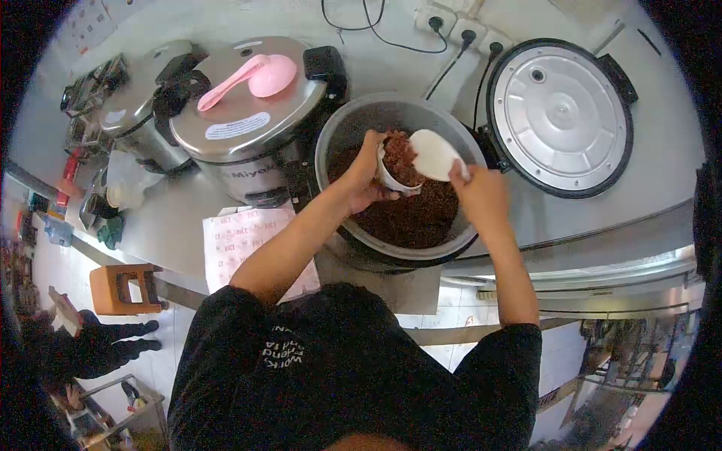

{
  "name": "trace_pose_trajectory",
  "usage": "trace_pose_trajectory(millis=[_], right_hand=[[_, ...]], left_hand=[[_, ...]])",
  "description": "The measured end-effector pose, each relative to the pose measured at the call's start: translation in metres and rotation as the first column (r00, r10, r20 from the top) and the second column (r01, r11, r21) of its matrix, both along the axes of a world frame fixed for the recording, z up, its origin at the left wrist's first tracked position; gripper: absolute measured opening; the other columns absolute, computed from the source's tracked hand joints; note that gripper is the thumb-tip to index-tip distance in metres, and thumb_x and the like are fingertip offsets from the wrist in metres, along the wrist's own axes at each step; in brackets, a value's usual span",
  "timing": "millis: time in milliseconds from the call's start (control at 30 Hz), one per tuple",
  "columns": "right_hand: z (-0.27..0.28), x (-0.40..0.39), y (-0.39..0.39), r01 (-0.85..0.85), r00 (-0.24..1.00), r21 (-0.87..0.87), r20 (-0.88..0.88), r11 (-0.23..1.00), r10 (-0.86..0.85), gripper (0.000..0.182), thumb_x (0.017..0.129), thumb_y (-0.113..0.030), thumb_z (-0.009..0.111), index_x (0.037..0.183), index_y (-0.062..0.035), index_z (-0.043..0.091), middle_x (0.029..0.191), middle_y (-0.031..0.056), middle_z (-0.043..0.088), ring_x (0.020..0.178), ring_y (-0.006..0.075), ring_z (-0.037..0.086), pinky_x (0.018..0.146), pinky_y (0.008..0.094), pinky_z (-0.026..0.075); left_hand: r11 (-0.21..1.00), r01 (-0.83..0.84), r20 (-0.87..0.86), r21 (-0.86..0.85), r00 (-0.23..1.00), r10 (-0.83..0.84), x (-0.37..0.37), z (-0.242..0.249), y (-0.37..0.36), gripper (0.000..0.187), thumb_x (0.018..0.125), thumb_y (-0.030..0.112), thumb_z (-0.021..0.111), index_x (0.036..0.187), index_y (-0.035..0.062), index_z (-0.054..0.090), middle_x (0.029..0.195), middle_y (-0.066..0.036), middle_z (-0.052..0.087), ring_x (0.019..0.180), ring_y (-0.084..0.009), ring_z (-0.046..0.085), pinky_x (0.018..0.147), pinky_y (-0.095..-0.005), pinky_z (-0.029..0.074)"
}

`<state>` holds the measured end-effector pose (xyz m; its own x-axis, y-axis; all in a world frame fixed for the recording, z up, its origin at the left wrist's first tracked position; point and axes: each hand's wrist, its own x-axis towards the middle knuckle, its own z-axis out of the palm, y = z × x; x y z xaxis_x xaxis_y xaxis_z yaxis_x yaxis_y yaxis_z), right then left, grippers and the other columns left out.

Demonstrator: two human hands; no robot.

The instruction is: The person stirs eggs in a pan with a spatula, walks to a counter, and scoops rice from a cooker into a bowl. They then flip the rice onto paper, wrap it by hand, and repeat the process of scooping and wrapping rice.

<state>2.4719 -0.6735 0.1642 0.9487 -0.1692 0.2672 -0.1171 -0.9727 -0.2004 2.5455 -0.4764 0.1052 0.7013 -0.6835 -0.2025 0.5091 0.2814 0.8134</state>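
Over the open rice cooker pot [336, 139], my left hand [365, 174] grips a small white bowl [396, 183] filled with reddish-brown rice [399, 158]. My right hand [477, 192] is closed around the handle of a white rice paddle [435, 154]. The paddle's broad blade touches or overlaps the right edge of the rice in the bowl. More dark reddish-brown rice [410, 222] lies in the pot below both hands. My left fingers partly hide the bowl's side.
Left of the pot stands a closed steel rice cooker [248, 169] with a pink rice paddle [244, 79] on its lid. The opened round lid [564, 116] leans at the right. Printed paper sheets [248, 240] lie by my left forearm. An orange stool [120, 289] and another person [98, 342] are at the left.
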Motion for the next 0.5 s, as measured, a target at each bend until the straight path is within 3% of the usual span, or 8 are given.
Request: trace_pose_trajectory(millis=[33, 67, 167, 200, 300, 400, 500], right_hand=[[0.001, 0.001, -0.007, 0.051, 0.999, -0.017, -0.008, 0.999, -0.052, 0.053, 0.088, -0.045, 0.049, 0.076, 0.0033, 0.067, 0.066, 0.0271, 0.060, 0.064, 0.0423, 0.061, 0.065, 0.0498, 0.049], [0.002, 0.001, -0.015, -0.050, 0.999, 0.127, -0.001, 0.991, 0.051, 0.054, 0.090, -0.044, 0.048, 0.077, 0.0048, 0.066, 0.068, 0.0282, 0.060, 0.068, 0.0433, 0.062, 0.068, 0.0503, 0.049], [-0.024, -0.008, 0.018, -0.138, 0.983, 0.288, -0.075, 0.948, 0.166, 0.053, 0.091, -0.042, 0.047, 0.075, 0.0053, 0.065, 0.069, 0.0290, 0.060, 0.071, 0.0461, 0.060, 0.069, 0.0518, 0.047], [-0.048, -0.003, 0.019, -0.193, 0.979, 0.402, 0.024, 0.895, 0.200, 0.053, 0.092, -0.041, 0.045, 0.073, 0.0047, 0.064, 0.070, 0.0300, 0.059, 0.072, 0.0489, 0.059, 0.069, 0.0534, 0.046], [-0.041, 0.006, 0.024, -0.126, 0.992, 0.357, 0.042, 0.926, 0.118, 0.055, 0.093, -0.042, 0.042, 0.073, 0.0049, 0.064, 0.071, 0.0307, 0.059, 0.073, 0.0505, 0.058, 0.070, 0.0543, 0.045], [-0.051, 0.013, 0.018, -0.127, 0.991, 0.259, 0.061, 0.957, 0.115, 0.059, 0.094, -0.043, 0.040, 0.073, 0.0071, 0.064, 0.073, 0.0321, 0.059, 0.074, 0.0504, 0.058, 0.070, 0.0541, 0.046], [-0.051, 0.010, -0.002, -0.045, 0.997, 0.151, -0.056, 0.987, 0.054, 0.062, 0.094, -0.043, 0.039, 0.073, 0.0103, 0.062, 0.074, 0.0335, 0.059, 0.075, 0.0504, 0.058, 0.071, 0.0541, 0.046]], left_hand=[[0.998, 0.057, -0.003, -0.011, 0.998, -0.057, 0.002, -0.003, 0.001, 0.060, 0.090, 0.060, 0.014, 0.122, 0.0200, 0.045, 0.109, -0.005, 0.061, 0.090, -0.0208, 0.064, 0.061, -0.0315, 0.046], [1.000, 0.018, -0.016, -0.017, 1.000, -0.018, 0.002, -0.005, -0.001, 0.059, 0.089, 0.060, 0.014, 0.121, 0.0213, 0.045, 0.106, -0.002, 0.061, 0.093, -0.0195, 0.062, 0.062, -0.0324, 0.046], [0.996, -0.066, -0.027, -0.053, 0.998, 0.065, -0.009, 0.014, -0.013, 0.056, 0.091, 0.056, 0.022, 0.117, 0.0183, 0.053, 0.099, 0.002, 0.062, 0.084, -0.0150, 0.061, 0.056, -0.0323, 0.049], [0.993, -0.115, 0.033, 0.011, 0.993, 0.115, -0.014, 0.018, -0.015, 0.055, 0.090, 0.059, 0.018, 0.120, 0.0232, 0.046, 0.102, 0.001, 0.060, 0.098, -0.0167, 0.055, 0.066, -0.0361, 0.047], [0.992, -0.128, 0.041, -0.017, 0.991, 0.129, -0.017, 0.016, -0.014, 0.053, 0.091, 0.056, 0.020, 0.119, 0.0206, 0.048, 0.103, -0.002, 0.060, 0.096, -0.0169, 0.057, 0.066, -0.0362, 0.047], [0.948, -0.318, 0.038, 0.015, 0.948, 0.317, -0.033, 0.019, -0.020, 0.054, 0.091, 0.053, 0.019, 0.120, 0.0184, 0.047, 0.104, -0.004, 0.060, 0.093, -0.0176, 0.059, 0.067, -0.0355, 0.048], [0.959, -0.285, -0.033, 0.000, 0.958, 0.285, -0.034, -0.005, -0.020, 0.055, 0.091, 0.052, 0.017, 0.121, 0.0168, 0.046, 0.104, -0.005, 0.060, 0.090, -0.0184, 0.061, 0.065, -0.0353, 0.049]])
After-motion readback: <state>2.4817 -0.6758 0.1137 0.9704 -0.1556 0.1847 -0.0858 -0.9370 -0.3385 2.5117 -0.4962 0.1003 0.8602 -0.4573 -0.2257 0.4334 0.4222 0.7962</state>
